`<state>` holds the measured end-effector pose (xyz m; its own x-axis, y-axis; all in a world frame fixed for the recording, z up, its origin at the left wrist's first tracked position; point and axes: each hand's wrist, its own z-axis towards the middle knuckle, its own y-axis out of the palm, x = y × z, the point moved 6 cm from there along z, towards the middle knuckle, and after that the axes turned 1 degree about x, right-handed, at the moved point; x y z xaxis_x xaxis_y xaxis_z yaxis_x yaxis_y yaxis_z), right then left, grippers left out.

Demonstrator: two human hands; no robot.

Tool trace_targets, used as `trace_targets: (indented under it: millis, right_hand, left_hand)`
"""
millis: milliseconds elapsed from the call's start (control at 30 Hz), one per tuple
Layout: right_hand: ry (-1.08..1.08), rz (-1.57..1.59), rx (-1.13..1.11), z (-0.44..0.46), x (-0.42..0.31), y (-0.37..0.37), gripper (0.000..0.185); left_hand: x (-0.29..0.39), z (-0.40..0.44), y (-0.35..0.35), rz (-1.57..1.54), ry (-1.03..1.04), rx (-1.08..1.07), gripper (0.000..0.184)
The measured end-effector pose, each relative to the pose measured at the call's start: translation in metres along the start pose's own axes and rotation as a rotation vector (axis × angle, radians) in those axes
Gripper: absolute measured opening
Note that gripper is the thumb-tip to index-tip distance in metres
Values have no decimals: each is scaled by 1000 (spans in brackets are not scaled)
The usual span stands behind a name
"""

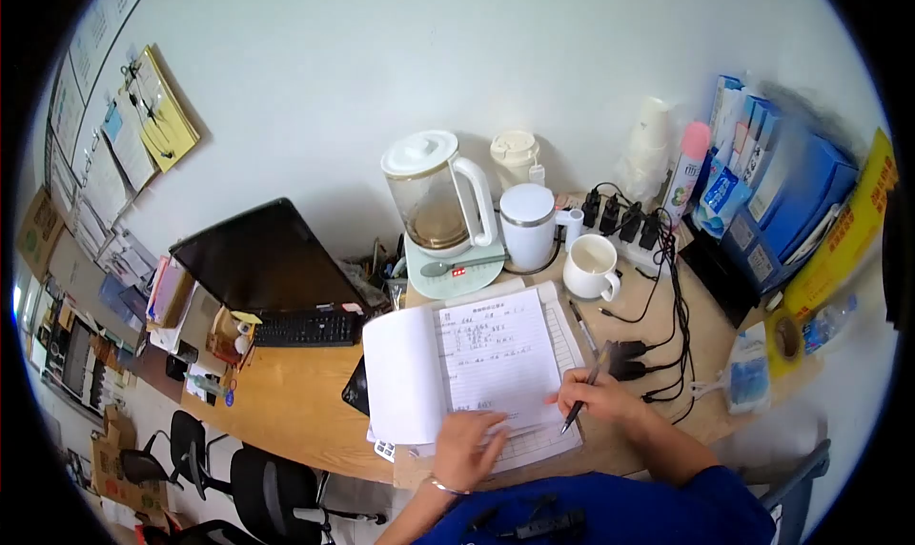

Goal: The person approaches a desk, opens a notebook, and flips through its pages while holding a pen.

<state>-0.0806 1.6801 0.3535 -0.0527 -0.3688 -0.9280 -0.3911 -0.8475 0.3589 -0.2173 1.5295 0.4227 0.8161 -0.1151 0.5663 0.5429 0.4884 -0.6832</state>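
Observation:
An open paper pad [500, 364] lies in front of me, its printed sheet partly filled with handwriting and its earlier pages [403, 373] folded over to the left. My left hand [469, 450] rests flat on the sheet's lower edge with its fingers stretched out. In my right hand [602, 397] a black pen [575, 412] is gripped, its tip pointing down near the page's lower right edge. Another gridded sheet [569, 437] shows beneath the pad. A second pen [580, 324] lies along the pad's right side.
Behind the pad stand a glass kettle [434, 202] on its base, a lidded white mug [527, 226] and a white cup [591, 267]. Power strip cables [681, 326] run down the right, near blue folders [796, 202]. A monitor [276, 264] and keyboard [307, 329] stand left.

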Motion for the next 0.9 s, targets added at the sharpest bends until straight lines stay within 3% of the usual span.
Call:
trace_targets:
  millis: [33, 100, 133, 200, 300, 733, 833, 900]
  right_hand:
    - [18, -6, 23, 0, 4, -2, 23]
    - [-42, 97, 27, 0, 3, -2, 24]
    - [-39, 214, 50, 0, 4, -5, 24]
    - [-36, 337, 137, 0, -4, -7, 26]
    - [-92, 361, 173, -1, -9, -12, 28]
    - [-68, 323, 193, -2, -12, -8, 30]
    - [-78, 298, 203, -2, -13, -7, 30]
    - [-114, 307, 204, -2, -15, -9, 30]
  left_hand:
    - [0, 6, 8, 0, 15, 4, 29]
    - [-2, 17, 32, 84, 32, -184, 54]
    - [-4, 20, 35, 89, 45, -178, 54]
    - [-12, 19, 48, 349, 56, -273, 76]
    - [-20, 16, 52, 330, 21, -279, 82]
    - [-24, 14, 47, 226, -2, -168, 72]
    - [-31, 10, 45, 154, -14, -103, 58]
    - [-36, 6, 45, 138, 32, -62, 37]
